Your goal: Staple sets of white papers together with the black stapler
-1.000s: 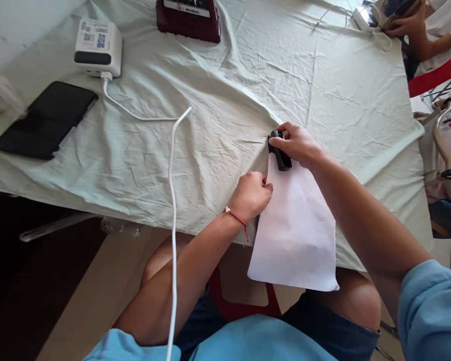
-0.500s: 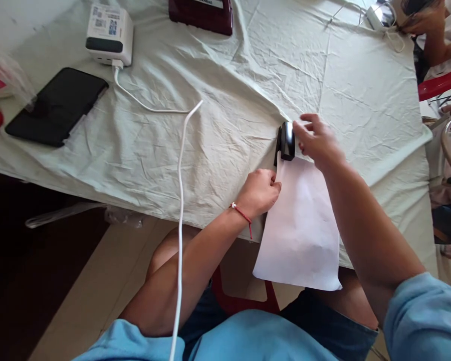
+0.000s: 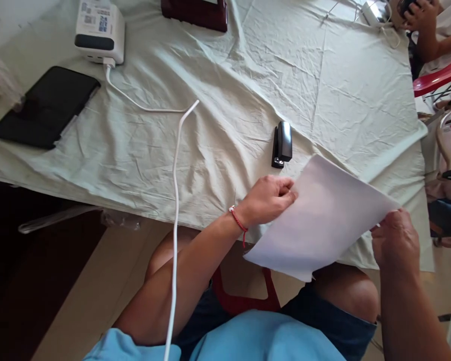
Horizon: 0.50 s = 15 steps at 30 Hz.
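Paper, a white stack of sheets [image 3: 319, 220], is held off the near edge of the table, tilted, its lower corner hanging over the person's lap. The left hand [image 3: 268, 200] pinches the top left corner between thumb and fingers; the right hand [image 3: 396, 240] grips the far right edge. Both are closed on the sheets, neither on anything else. To handle the stack well, I judge the two hands should keep even tension so the sheets stay squared and do not fan or crease at the pinched corner. Just beyond the paper, apart from it, a small black stapler [image 3: 281, 144] lies on the wrinkled pale green tablecloth [image 3: 225, 80]. A white cable [image 3: 176, 210] trails across the cloth toward the person, and a black phone [image 3: 45, 106] lies far left.
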Available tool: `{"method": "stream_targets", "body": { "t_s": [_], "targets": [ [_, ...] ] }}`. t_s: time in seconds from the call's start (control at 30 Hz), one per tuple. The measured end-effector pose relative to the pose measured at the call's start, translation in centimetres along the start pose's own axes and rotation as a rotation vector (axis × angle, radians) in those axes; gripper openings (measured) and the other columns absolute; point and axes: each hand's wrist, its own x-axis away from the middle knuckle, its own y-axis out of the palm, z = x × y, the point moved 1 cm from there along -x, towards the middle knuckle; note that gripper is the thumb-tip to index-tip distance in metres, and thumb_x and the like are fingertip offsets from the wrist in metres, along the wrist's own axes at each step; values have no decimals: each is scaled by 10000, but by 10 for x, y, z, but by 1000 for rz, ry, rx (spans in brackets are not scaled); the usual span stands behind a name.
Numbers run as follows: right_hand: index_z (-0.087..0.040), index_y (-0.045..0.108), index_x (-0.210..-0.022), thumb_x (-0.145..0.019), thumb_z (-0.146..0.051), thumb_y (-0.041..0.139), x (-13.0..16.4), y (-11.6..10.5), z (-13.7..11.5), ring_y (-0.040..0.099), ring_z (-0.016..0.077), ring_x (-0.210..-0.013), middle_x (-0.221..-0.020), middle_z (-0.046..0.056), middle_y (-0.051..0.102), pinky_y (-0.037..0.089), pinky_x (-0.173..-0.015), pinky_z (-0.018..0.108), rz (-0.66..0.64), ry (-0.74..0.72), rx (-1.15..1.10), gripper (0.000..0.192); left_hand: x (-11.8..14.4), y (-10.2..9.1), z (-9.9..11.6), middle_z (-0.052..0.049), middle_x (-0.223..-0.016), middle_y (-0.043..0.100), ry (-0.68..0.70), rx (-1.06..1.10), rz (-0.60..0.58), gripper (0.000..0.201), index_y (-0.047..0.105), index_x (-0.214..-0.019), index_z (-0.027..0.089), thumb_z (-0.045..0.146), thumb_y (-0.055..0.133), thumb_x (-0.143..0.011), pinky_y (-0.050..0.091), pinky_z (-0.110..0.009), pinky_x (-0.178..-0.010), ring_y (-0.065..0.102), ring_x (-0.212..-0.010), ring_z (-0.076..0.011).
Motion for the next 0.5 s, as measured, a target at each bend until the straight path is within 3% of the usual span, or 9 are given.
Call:
{"method": "stream_targets", "body": {
  "t_s": [0.07,0.13,0.2,0.3,0.4,0.5],
  "targets": [
    [-387,835,-990,-677,-774,893,-4,12,-4,733,244,-830,-1048,64,786,616,-638,399,-143,61,-116,501,-3,-6,-2,54,-612,499,-4,134,80,216,587,-754,205,303,710,-903,275,-264,-543,397,-565,-96],
    [-352,867,-1009,-678,-719,924,-8,28,-10,711,228,-750,-932,61,791,605,-614,376,-248,97,-140,498,-7,-14,-4,58,-613,514,13,233,178,230,609,-761,199,325,774,-858,281,-256,-534,389,-556,-85],
    [-308,877,-925,-672,-568,985,-13,46,-16,680,189,-701,-823,35,773,601,-636,333,-254,65,-120,379,-10,-21,-4,54,-629,557,42,289,276,210,647,-788,190,318,806,-838,330,-245,-554,427,-572,-83],
    [-263,870,-860,-705,-439,997,-24,74,-24,671,138,-756,-864,17,798,599,-718,260,-176,-39,-176,267,-12,-29,-2,35,-699,632,94,334,380,160,696,-848,183,294,811,-853,441,-238,-654,537,-660,-98],
    [-239,848,-838,-699,-385,1004,-43,101,-29,646,113,-750,-849,0,793,579,-701,224,-160,-133,-286,254,-13,-33,-1,16,-788,673,120,374,385,158,718,-879,189,316,811,-884,498,-250,-755,593,-759,-116],
    [-215,820,-808,-679,-393,1021,-62,123,-30,630,99,-728,-813,-15,771,575,-695,215,-201,-172,-358,298,-13,-35,-8,3,-748,648,72,358,366,269,680,-778,204,397,812,-911,527,-290,-766,613,-772,-151]
  ]
}}
